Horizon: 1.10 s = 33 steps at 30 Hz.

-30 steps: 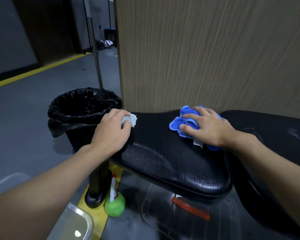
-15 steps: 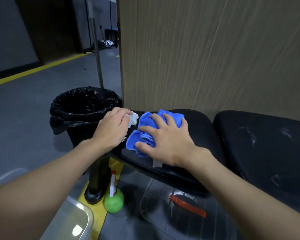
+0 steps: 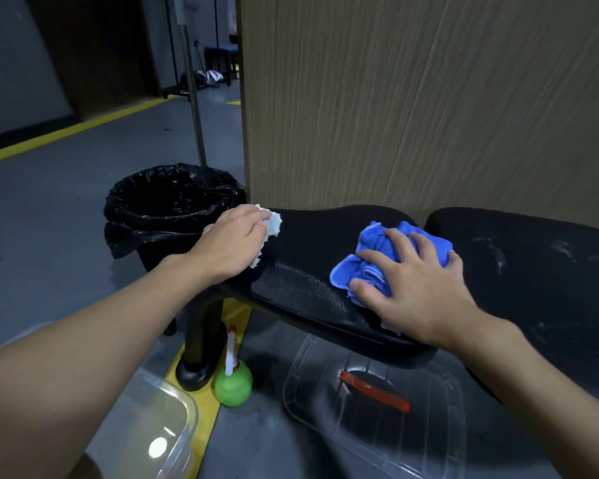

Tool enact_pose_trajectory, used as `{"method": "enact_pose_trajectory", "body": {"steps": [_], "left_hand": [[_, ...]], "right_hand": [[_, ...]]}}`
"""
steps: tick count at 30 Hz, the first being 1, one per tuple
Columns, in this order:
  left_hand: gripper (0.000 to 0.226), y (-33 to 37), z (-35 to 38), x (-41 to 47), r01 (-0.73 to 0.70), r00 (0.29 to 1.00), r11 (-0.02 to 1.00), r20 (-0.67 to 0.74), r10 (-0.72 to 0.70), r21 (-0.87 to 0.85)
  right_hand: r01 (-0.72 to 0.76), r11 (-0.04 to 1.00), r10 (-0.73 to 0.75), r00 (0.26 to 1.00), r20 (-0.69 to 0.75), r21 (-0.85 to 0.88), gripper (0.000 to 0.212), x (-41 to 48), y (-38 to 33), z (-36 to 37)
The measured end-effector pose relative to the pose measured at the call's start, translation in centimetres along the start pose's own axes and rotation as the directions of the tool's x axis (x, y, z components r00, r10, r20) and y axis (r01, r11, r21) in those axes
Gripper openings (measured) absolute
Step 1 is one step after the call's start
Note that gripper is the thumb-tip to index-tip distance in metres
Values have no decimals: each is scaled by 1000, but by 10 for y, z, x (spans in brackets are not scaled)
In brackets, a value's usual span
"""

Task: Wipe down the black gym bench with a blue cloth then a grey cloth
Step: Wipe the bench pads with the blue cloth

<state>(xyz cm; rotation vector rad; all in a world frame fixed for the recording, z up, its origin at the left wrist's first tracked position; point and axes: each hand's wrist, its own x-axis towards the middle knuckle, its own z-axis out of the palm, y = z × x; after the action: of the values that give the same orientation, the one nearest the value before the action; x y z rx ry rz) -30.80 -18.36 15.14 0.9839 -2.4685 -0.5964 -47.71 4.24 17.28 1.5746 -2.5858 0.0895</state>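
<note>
The black gym bench's seat pad (image 3: 312,250) stretches across the middle, and its second pad (image 3: 533,271) lies to the right with pale smears on it. My right hand (image 3: 415,288) presses a bunched blue cloth (image 3: 370,261) onto the seat pad with spread fingers. At the pad's left end, my left hand (image 3: 232,243) rests with its fingers curled round a pale grey cloth (image 3: 274,228) that peeks out past the knuckles.
A black-lined bin (image 3: 173,202) stands just left of the bench, with a metal pole (image 3: 194,108) behind it. A wood-grain panel (image 3: 429,98) rises behind the bench. On the floor are a green spray bottle (image 3: 233,383), a clear lid with an orange handle (image 3: 374,397) and a clear tub (image 3: 166,440).
My right hand swept the blue cloth left toward my left hand, then back right along the seat pad. My left hand stayed at the pad's left end, holding the grey cloth.
</note>
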Motion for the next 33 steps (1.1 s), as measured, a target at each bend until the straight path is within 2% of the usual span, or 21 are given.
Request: {"method": "enact_pose_trajectory", "body": {"steps": [3, 8, 11, 14, 19, 25, 30, 33], "left_hand": [[57, -1, 0, 3, 8, 999, 999, 41, -6, -54], [87, -2, 1, 8, 100, 995, 983, 3, -101, -155], [91, -1, 0, 7, 87, 996, 975, 8, -88, -203], [86, 0, 1, 4, 70, 997, 976, -11, -74, -208], [73, -2, 1, -4, -25, 999, 999, -26, 23, -44], [33, 7, -3, -12, -87, 993, 992, -69, 93, 89], [34, 21, -2, -13, -123, 991, 973, -19, 129, 195], [32, 23, 3, -15, -135, 990, 968, -2, 138, 210]], "right_hand": [[71, 995, -72, 997, -1, -68, 76, 0, -30, 1], [256, 953, -275, 955, -108, -163, 68, 3, -90, 10], [315, 922, -346, 931, -113, -226, 70, 5, -120, 19], [298, 933, -332, 929, -164, -201, 70, 5, -122, 27], [291, 940, -319, 934, -162, -176, 66, -10, -102, 28], [207, 966, -238, 947, -217, -154, 73, -44, -52, 26], [95, 981, -136, 960, -245, -171, 68, -55, -48, 26], [106, 979, -149, 955, -258, -176, 68, -41, -75, 27]]}}
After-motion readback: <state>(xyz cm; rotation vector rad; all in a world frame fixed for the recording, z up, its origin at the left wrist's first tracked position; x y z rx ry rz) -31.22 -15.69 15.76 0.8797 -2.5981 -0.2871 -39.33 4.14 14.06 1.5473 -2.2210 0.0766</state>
